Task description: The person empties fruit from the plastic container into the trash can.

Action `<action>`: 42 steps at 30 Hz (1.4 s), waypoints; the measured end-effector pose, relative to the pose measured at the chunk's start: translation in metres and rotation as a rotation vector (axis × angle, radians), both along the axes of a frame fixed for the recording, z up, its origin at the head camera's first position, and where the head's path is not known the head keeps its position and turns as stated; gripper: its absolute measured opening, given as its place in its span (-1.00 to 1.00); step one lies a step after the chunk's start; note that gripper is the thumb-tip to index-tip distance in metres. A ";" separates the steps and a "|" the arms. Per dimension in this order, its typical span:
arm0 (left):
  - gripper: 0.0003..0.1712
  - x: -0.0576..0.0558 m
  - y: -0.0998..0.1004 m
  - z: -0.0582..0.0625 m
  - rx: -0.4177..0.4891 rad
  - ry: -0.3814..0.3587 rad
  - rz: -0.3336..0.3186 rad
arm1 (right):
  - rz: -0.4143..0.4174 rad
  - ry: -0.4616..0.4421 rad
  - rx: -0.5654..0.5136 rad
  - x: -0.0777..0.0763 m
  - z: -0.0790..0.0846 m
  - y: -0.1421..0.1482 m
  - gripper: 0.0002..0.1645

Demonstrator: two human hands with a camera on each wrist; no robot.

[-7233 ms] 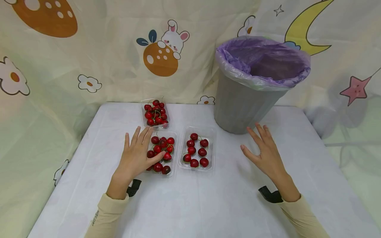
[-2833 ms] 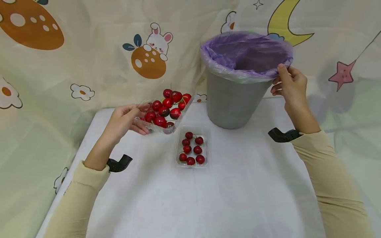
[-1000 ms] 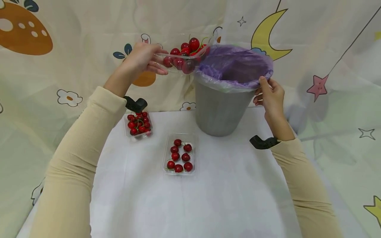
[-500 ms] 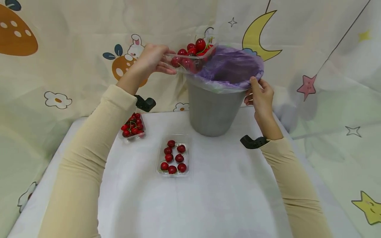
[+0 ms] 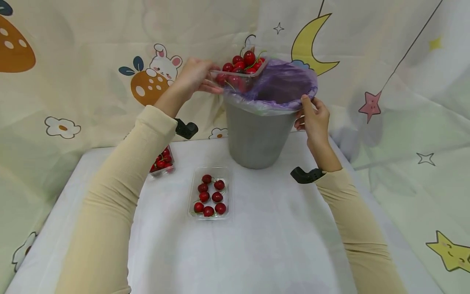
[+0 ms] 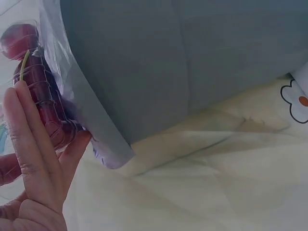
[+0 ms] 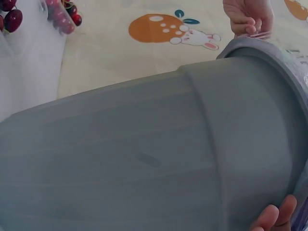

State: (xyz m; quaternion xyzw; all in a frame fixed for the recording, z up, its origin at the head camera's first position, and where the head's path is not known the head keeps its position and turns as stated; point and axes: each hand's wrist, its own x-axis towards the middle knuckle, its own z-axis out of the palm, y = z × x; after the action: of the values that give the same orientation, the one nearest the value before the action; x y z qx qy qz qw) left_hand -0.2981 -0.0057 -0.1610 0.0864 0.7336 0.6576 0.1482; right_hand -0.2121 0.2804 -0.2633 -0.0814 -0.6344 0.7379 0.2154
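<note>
My left hand [image 5: 198, 77] holds a clear plastic box [image 5: 235, 74] of red cherries by its left end, thumb and fingers on either side. The box is up at the left rim of a grey trash bin [image 5: 257, 139], in front of its purple liner [image 5: 279, 83]; its cherries [image 5: 249, 57] are still inside. In the left wrist view the held cherries [image 6: 43, 91] show through the plastic, close beside the bin's rim. My right hand [image 5: 315, 122] grips the bin's right rim, thumb on the liner and fingers outside. Right-hand fingertips [image 7: 286, 207] show below the rim in the right wrist view.
A second clear box [image 5: 226, 196] with several spaced cherries sits on the white table [image 5: 257, 245]. Farther left, a fuller box [image 5: 161, 172] is partly hidden behind my left sleeve [image 5: 110, 196]. A printed cloth [image 5: 92, 32] hangs behind the table.
Both hands were spread over the table at first. My left hand picked up a cherry box and carried it up to the bin; my right hand took the rim. Lately the view has panned right.
</note>
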 end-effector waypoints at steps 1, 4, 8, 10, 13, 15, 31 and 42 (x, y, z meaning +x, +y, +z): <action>-0.51 -0.001 0.001 0.000 0.004 0.000 0.002 | -0.002 -0.001 0.001 0.000 0.000 0.000 -0.43; -0.51 -0.002 0.004 -0.001 0.008 0.015 0.006 | -0.005 -0.008 0.007 -0.001 0.000 0.000 -0.45; -0.53 -0.004 0.010 -0.001 0.027 0.018 0.011 | -0.014 -0.017 0.024 -0.001 0.000 0.000 -0.43; -0.55 -0.006 0.013 -0.002 0.033 0.016 0.014 | -0.015 -0.015 0.027 -0.001 -0.001 0.000 -0.43; -0.66 -0.008 0.018 -0.004 0.025 0.024 0.011 | -0.014 -0.015 0.024 -0.001 -0.001 0.000 -0.43; -0.72 -0.009 0.021 -0.006 -0.001 0.047 0.007 | -0.014 -0.020 0.024 -0.001 -0.001 0.000 -0.43; -0.55 -0.014 0.044 -0.010 -0.143 0.157 -0.016 | -0.007 -0.005 0.043 0.001 -0.001 0.001 -0.39; -0.47 -0.018 0.056 -0.016 -0.409 0.405 -0.048 | 0.000 0.007 0.044 0.002 -0.001 0.001 -0.39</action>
State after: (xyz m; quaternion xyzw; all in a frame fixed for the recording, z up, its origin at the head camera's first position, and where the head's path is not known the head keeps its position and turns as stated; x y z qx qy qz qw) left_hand -0.3157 0.0507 -0.1774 0.2016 0.8633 0.4618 0.0287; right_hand -0.2097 0.2818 -0.2644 -0.0738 -0.6498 0.7240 0.2195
